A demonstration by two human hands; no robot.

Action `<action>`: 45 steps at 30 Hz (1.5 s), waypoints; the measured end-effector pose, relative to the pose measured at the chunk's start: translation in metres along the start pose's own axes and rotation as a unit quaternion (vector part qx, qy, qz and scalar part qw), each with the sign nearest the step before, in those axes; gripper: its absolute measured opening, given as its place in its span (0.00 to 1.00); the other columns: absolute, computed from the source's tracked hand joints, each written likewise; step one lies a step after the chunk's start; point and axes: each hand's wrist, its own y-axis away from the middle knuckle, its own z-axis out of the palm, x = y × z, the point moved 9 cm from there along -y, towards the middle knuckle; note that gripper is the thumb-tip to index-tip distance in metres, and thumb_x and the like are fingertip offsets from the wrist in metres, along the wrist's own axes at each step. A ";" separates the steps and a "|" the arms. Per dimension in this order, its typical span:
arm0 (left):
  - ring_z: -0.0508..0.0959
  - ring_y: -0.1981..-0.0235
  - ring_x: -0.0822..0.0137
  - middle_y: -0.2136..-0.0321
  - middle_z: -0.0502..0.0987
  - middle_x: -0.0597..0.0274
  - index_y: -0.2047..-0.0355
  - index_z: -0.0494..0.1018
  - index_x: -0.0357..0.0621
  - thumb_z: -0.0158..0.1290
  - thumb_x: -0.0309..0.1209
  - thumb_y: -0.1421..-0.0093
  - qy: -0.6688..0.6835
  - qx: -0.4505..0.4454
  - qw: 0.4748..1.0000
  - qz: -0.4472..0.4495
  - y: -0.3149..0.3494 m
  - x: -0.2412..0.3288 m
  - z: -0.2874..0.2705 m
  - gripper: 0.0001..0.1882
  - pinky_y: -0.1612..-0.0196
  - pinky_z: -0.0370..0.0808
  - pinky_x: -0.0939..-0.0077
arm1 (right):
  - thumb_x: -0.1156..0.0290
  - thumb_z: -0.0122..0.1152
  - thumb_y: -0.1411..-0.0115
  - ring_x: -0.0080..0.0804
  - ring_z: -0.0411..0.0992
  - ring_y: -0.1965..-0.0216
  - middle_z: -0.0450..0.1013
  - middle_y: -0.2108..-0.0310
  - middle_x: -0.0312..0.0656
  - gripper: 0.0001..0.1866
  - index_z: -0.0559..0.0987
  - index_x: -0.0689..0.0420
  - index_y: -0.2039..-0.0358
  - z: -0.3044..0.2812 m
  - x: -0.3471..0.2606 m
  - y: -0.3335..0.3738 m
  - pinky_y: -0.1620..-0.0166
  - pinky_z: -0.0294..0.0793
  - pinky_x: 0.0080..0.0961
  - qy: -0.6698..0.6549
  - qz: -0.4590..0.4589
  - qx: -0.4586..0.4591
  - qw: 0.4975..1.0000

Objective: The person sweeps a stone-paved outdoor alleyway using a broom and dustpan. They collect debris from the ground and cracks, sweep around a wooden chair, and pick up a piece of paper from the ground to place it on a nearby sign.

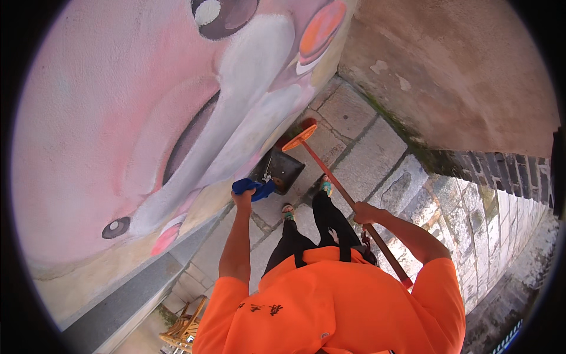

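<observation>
My right hand point(367, 213) is wrapped round the red and brown handle point(333, 177) of a broom. Its orange head point(299, 137) with dark red bristles is down near the foot of the painted wall. In my left hand point(243, 196) is a blue object point(262, 189), perhaps a bunched cloth or a dustpan's grip; I cannot tell which. Just beyond it, a black dustpan point(288, 169) shows low by the wall, with a small whitish scrap point(267, 177) in it. Whether the blue object joins the dustpan is unclear.
A wall with a pink and white mural point(118, 118) rises close on my left. A brown wall point(448, 65) with a mossy base stands ahead to the right. Stone paving point(377, 153) lies underfoot. Behind me at left is a bamboo chair point(184, 327).
</observation>
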 end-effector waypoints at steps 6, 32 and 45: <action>0.73 0.67 0.65 0.68 0.73 0.59 0.63 0.68 0.38 0.62 0.20 0.72 0.031 -0.059 0.997 0.027 0.010 -0.004 -0.021 0.29 0.60 0.69 0.72 | 0.75 0.53 0.56 0.28 0.64 0.91 0.64 0.86 0.41 0.08 0.65 0.65 0.78 0.032 0.020 0.098 0.88 0.62 0.24 -0.138 -0.025 -0.045 0.989; 0.73 0.69 0.68 0.72 0.74 0.64 0.68 0.71 0.39 0.60 0.16 0.70 0.058 0.017 0.998 0.030 0.066 -0.088 -0.241 0.23 0.61 0.70 0.75 | 0.74 0.53 0.56 0.30 0.68 0.88 0.66 0.87 0.42 0.08 0.68 0.66 0.80 0.197 -0.050 0.068 0.85 0.67 0.26 0.007 -0.001 -0.042 0.999; 0.74 0.68 0.67 0.70 0.75 0.63 0.67 0.72 0.42 0.60 0.15 0.70 0.111 0.017 0.994 -0.010 0.113 -0.111 -0.289 0.25 0.60 0.69 0.73 | 0.80 0.52 0.58 0.31 0.62 0.93 0.63 0.91 0.43 0.06 0.67 0.64 0.88 0.009 -0.010 0.022 0.89 0.60 0.27 -0.223 0.022 0.192 0.955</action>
